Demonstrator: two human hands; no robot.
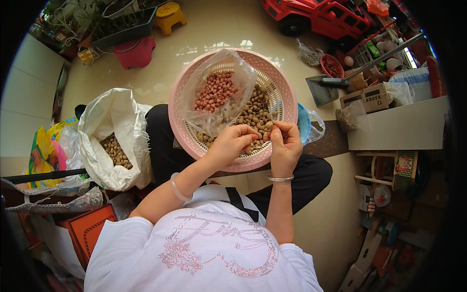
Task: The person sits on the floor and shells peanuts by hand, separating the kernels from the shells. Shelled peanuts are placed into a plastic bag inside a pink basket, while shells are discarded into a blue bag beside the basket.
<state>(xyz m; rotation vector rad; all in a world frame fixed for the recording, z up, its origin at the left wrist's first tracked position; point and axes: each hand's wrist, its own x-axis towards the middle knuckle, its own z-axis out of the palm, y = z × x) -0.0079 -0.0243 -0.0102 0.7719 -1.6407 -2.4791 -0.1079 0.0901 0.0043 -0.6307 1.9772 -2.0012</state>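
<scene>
A pink plastic basket [288, 95] with a slotted inner wall sits before me at my lap. Inside it lie loose peanuts in their shells [251, 111]. A clear plastic bag [242, 73] rests on the basket's left side, holding red-skinned peanut kernels [215, 91]. Over the near side of the basket, my left hand [233, 142] has thumb and fingers curled close together; whether anything is between them is hidden. Close beside it, my right hand [286, 144] pinches what looks like an unshelled peanut [269, 125] at its fingertips.
Left of my leg stands an open white woven sack [89, 135] with unshelled peanuts [116, 151] inside. A blue basin [303, 122] shows behind the basket's right rim. Farther right are a dustpan [321, 89] and a cardboard box [370, 98]. A red toy car [321, 18] stands beyond.
</scene>
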